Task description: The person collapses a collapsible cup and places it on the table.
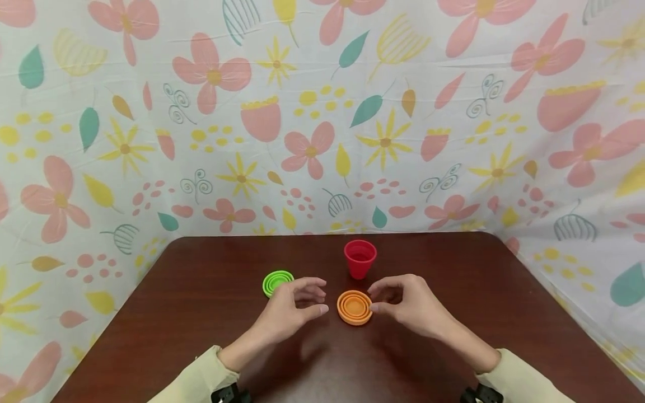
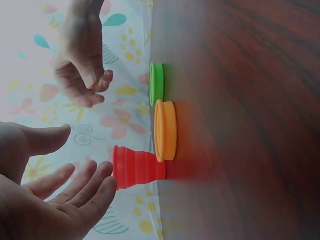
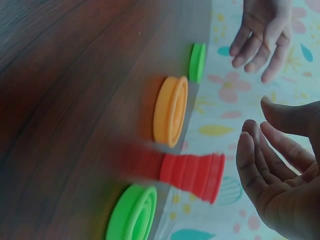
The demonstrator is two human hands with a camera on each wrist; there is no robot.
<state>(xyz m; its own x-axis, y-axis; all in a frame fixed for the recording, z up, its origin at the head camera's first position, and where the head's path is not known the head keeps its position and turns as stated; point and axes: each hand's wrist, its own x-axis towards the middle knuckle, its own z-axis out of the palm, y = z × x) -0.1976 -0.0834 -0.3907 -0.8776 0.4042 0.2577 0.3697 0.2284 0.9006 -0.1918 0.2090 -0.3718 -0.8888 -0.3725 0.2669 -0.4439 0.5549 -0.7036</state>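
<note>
My left hand hovers over the table, thumb and fingers apart with nothing between them, partly covering a green collapsed silicone cup. On the other side my right hand also hangs in the air, fingers loosely bent and holding nothing. An orange collapsed cup lies flat between the hands, nearer the right one. Behind it a red cup stands upright, extended, with its wide mouth up. A second green collapsed cup shows in the right wrist view; the right hand hides it in the head view.
The cups are on a dark brown wooden table with rounded back corners. A white cloth printed with flowers and leaves hangs directly behind the table's far edge and along its sides.
</note>
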